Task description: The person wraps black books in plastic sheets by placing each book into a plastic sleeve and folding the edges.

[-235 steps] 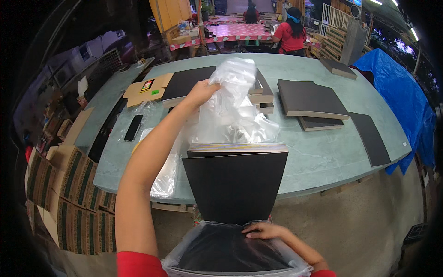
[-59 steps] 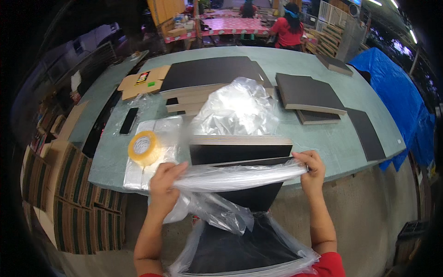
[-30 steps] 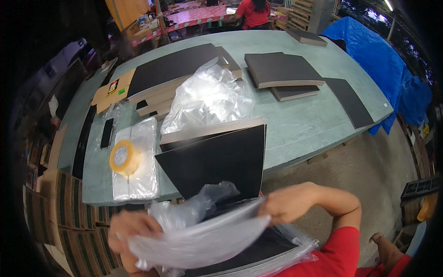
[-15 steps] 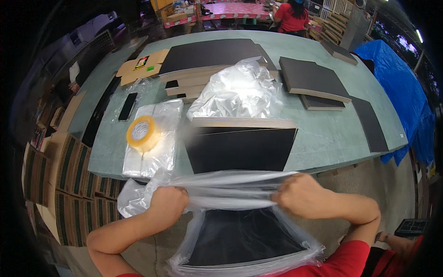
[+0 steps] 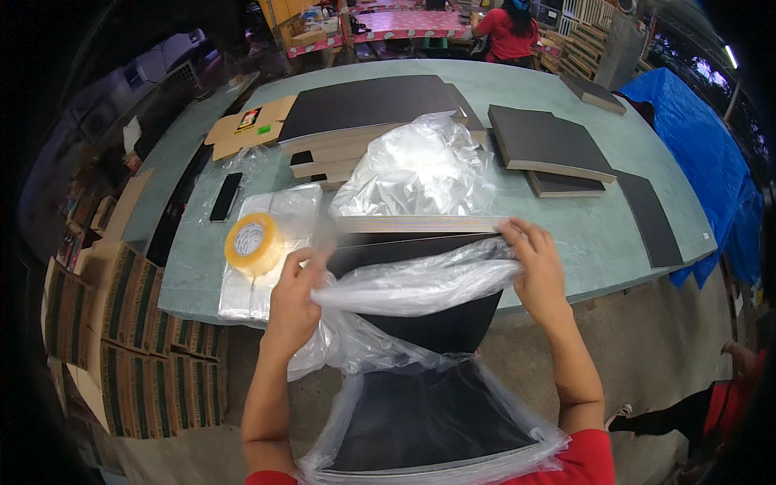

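Observation:
A stack of black boards (image 5: 436, 325) with pale layered edges reaches from the table's near side down toward my body. Clear plastic covers its lower part, and the plastic bag (image 5: 428, 281) is bunched in a loose band across its upper part. On the left end of that band, my left hand (image 5: 296, 301) is closed with the fingers pinching the film. My right hand (image 5: 535, 263) grips the other end, its fingertips by the stack's far right corner. A clear tape roll (image 5: 254, 244) rests on flat plastic bags (image 5: 242, 301) beside my left hand.
Crumpled plastic (image 5: 424, 166) lies beyond the stack. More dark board stacks (image 5: 368, 105) (image 5: 550, 139), a phone (image 5: 226, 197) and flattened cardboard (image 5: 250, 125) are on the green table (image 5: 194, 279). Cartons (image 5: 137, 311) stand at left, a blue tarp (image 5: 695, 162) at right. One person (image 5: 731, 404) is at lower right, another (image 5: 511, 36) far off.
Both hands have moved up and away from me, carrying the bunched plastic from below the table edge over the upper part of the black stack. The person at lower right has shifted.

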A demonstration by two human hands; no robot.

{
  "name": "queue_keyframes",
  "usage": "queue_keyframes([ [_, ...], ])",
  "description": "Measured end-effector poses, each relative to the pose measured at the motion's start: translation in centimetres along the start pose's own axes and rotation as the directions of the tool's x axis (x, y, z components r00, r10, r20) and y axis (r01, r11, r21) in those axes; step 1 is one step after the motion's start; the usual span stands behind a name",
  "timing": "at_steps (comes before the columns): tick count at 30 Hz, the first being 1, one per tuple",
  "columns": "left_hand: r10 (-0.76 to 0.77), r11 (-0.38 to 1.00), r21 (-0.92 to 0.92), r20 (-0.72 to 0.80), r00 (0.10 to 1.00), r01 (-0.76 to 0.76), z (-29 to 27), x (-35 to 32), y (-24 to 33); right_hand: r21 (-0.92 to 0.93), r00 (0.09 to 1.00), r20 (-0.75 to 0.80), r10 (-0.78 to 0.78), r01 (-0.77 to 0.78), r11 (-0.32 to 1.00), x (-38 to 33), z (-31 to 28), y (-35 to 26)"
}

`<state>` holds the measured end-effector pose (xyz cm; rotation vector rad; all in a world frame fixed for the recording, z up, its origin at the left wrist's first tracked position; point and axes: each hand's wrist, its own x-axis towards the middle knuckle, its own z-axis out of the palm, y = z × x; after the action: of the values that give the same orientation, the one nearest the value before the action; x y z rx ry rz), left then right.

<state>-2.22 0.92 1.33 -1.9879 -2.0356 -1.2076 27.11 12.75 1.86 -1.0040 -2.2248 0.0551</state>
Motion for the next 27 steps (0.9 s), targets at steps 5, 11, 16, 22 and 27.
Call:
queue_keyframes([
  [5, 0.001, 0.99, 0.144, 0.075, 0.997, -0.012, -1.1, -2.4, 2.2, -0.135, 0.998, -0.049, -0.029, 0.022, 0.991, -2.7, -0.9, -0.7],
  [11, 0.267, 0.964, 0.03, -0.082, 0.96, -0.266, -2.2, -4.2, 2.9, 0.152, 0.992, -0.119, 0.045, -0.027, 0.988, -5.8, -2.3, -0.9],
  [16, 0.281, 0.96, 0.051, -0.191, 0.94, -0.277, -2.5, -5.2, 3.4, 0.242, 0.981, -0.191, 0.027, 0.02, 0.97, -5.6, -3.6, -0.4],
  [22, -0.243, 0.485, -0.749, 0.382, 0.892, 0.452, -4.5, -3.9, 1.4, 0.851, 0.851, 0.519, 0.081, -0.523, 0.048, -6.2, -5.0, 3.7],
  [27, -0.045, 0.106, -0.299, 0.951, 0.305, 0.948, -1.1, -11.8, -6.0, 0.403, 0.457, 0.86, -0.228, -0.881, -0.247, -13.2, 2.0, 5.8],
])
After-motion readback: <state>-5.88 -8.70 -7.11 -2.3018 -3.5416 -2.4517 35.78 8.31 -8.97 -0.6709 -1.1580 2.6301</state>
